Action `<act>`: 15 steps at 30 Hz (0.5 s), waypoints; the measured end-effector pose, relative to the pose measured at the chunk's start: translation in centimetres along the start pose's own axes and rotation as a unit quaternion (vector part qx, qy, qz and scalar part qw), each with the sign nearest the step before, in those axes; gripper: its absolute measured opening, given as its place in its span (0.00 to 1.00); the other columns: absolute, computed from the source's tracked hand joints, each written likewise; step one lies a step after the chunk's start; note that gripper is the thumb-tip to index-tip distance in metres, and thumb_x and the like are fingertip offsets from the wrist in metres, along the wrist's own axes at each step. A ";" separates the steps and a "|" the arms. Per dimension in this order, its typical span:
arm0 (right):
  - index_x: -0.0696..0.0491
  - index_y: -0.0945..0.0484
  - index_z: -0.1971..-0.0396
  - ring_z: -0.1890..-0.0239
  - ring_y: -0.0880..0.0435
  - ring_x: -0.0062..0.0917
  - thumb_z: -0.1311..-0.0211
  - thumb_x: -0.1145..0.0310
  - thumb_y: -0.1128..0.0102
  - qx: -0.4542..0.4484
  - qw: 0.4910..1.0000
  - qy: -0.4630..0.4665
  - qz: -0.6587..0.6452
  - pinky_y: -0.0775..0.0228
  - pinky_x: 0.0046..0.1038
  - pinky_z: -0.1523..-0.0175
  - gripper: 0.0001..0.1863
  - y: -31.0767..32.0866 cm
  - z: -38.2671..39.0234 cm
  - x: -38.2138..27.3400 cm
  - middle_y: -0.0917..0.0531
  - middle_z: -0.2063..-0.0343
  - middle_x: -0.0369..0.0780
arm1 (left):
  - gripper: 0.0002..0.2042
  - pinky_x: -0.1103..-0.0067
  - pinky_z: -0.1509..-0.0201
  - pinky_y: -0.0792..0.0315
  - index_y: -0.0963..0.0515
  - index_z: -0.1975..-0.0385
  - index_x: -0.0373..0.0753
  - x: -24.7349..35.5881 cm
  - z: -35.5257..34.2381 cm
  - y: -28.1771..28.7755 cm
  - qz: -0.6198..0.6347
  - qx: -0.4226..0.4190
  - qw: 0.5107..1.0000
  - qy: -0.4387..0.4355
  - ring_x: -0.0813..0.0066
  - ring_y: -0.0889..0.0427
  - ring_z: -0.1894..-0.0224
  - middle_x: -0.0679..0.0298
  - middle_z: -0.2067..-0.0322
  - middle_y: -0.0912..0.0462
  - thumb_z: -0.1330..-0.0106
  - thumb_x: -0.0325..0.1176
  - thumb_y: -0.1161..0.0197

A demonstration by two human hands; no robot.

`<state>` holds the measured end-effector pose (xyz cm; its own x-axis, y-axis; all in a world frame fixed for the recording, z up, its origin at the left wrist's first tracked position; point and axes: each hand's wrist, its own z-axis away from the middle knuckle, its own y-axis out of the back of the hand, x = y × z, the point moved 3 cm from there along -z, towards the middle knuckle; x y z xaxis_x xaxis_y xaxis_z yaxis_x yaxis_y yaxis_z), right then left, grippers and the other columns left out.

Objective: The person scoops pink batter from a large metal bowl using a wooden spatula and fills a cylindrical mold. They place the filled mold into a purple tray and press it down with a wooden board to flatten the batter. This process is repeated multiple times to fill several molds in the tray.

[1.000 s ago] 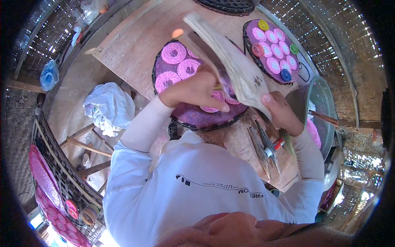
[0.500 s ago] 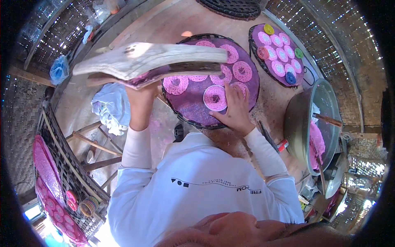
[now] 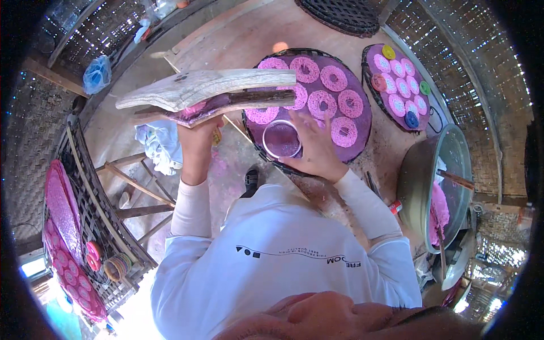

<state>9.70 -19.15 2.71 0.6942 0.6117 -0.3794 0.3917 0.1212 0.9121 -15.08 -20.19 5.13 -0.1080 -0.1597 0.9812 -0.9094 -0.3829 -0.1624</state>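
My left hand [image 3: 197, 141] is closed around the underside of a long wooden press [image 3: 204, 86], made of a pale upper board over a darker lower one, with pink dough showing between them. Under my right hand [image 3: 318, 146], a thin pale ring mould [image 3: 282, 157] stands on the purple cloth [image 3: 358, 135] of a round woven tray. Thumb and fingers grip the mould's right side; only cloth shows inside it. Several lacy pink noodle rings lie on the same cloth, one of them [image 3: 344, 131] just right of my hand.
A second tray [image 3: 377, 105] with pink rings and small coloured rings stands at far right. Nearer on the right is a big metal basin [image 3: 416, 181] holding pink dough [image 3: 439, 207]. Pink-covered trays [image 3: 68, 198] lean at left, beside a wooden stand [image 3: 133, 187] and white cloth [image 3: 158, 144].
The ring mould has moved off a pink noodle ring, left and nearer, onto bare cloth, with my right hand gripping it. My left hand still holds the press. The view has shifted slightly.
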 end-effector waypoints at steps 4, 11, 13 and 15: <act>0.57 0.51 0.38 0.41 0.39 0.37 0.59 0.46 0.36 0.004 1.000 0.012 0.012 0.71 0.59 0.38 0.52 -1.7 -0.1 0.2 0.32 0.45 0.45 | 0.09 0.83 0.73 0.32 0.25 0.70 0.33 0.3 0.2 0.7 -0.025 -0.014 1.000 -0.007 0.79 0.26 0.76 0.64 0.76 0.23 0.53 0.21 0.38; 0.58 0.43 0.41 0.41 0.35 0.32 0.48 0.49 0.43 0.103 0.953 -0.028 -0.285 0.55 0.37 0.35 0.40 2.0 -1.7 1.6 0.33 0.44 0.46 | 0.17 0.75 0.57 0.29 0.23 0.65 0.33 0.5 0.3 -0.8 -0.208 -0.066 0.962 -0.165 0.67 0.21 0.64 0.60 0.66 0.19 0.57 0.28 0.30; 0.59 0.38 0.44 0.46 0.30 0.27 0.43 0.55 0.43 0.047 0.754 -0.155 -0.636 0.44 0.25 0.40 0.32 7.0 -2.4 1.8 0.28 0.49 0.43 | 0.18 0.74 0.58 0.29 0.23 0.66 0.35 2.2 0.5 -3.2 -0.299 -0.108 0.890 -0.327 0.64 0.20 0.64 0.59 0.66 0.19 0.59 0.31 0.29; 0.59 0.36 0.45 0.50 0.29 0.23 0.42 0.56 0.44 -0.145 0.814 -0.127 -0.548 0.40 0.24 0.44 0.30 12.5 -2.2 -0.5 0.25 0.53 0.40 | 0.17 0.73 0.57 0.29 0.22 0.67 0.35 4.0 1.0 -5.8 -0.226 -0.125 0.916 -0.309 0.64 0.20 0.64 0.60 0.66 0.19 0.59 0.32 0.29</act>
<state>12.87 -16.21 14.61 0.1397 -0.1650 -0.9764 0.7258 0.6878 -0.0124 -9.82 -19.48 9.92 0.4788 -0.5500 0.6843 -0.8773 -0.3293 0.3491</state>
